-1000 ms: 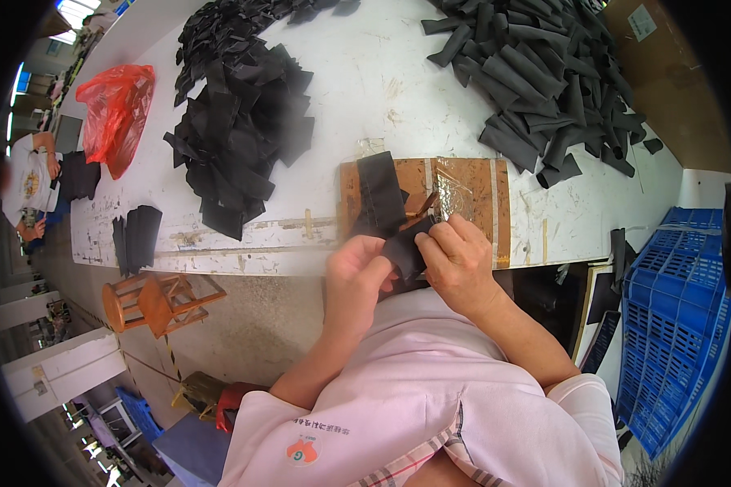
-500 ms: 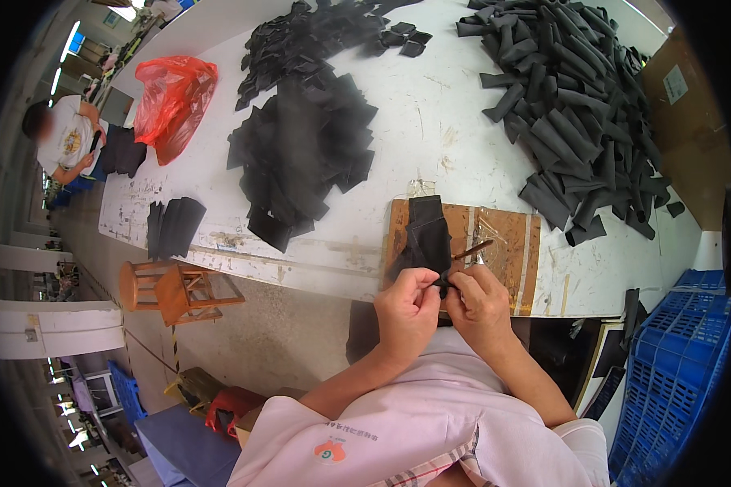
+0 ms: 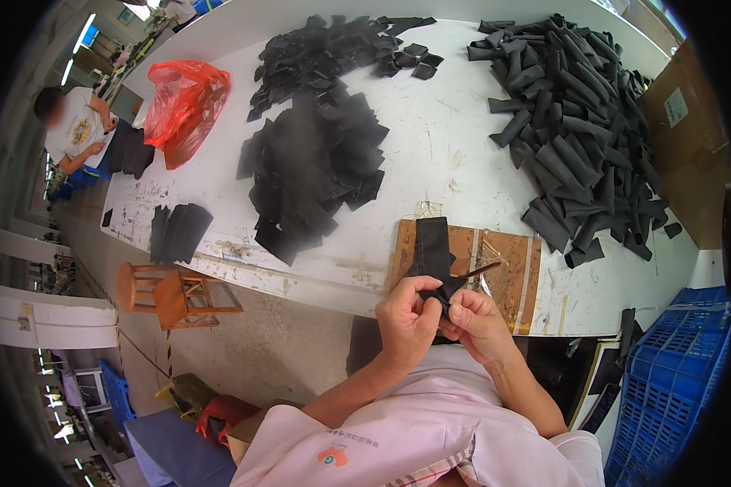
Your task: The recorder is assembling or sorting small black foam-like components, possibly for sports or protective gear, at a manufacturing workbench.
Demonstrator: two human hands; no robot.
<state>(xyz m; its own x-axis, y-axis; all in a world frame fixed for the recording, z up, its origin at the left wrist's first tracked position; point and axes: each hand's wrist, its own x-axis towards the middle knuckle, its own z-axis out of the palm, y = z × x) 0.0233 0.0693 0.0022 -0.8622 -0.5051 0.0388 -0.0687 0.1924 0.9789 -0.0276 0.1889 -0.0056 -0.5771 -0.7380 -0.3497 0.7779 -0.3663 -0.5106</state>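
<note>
Left hand (image 3: pixel 408 319) pinches a black fabric piece (image 3: pixel 443 292); right hand (image 3: pixel 477 323) grips it too, near the brown board (image 3: pixel 518 288).

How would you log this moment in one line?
left hand: pinching black fabric | right hand: pinching black fabric | brown board: on white table

On my head feed, the bare left hand (image 3: pixel 407 321) and bare right hand (image 3: pixel 478 325) pinch a folded black fabric piece (image 3: pixel 441 293) at a scuffed brown rectangular board (image 3: pixel 513 282); a heap of rolled black fabric tubes (image 3: pixel 575 154) lies beyond, rightward.
</note>
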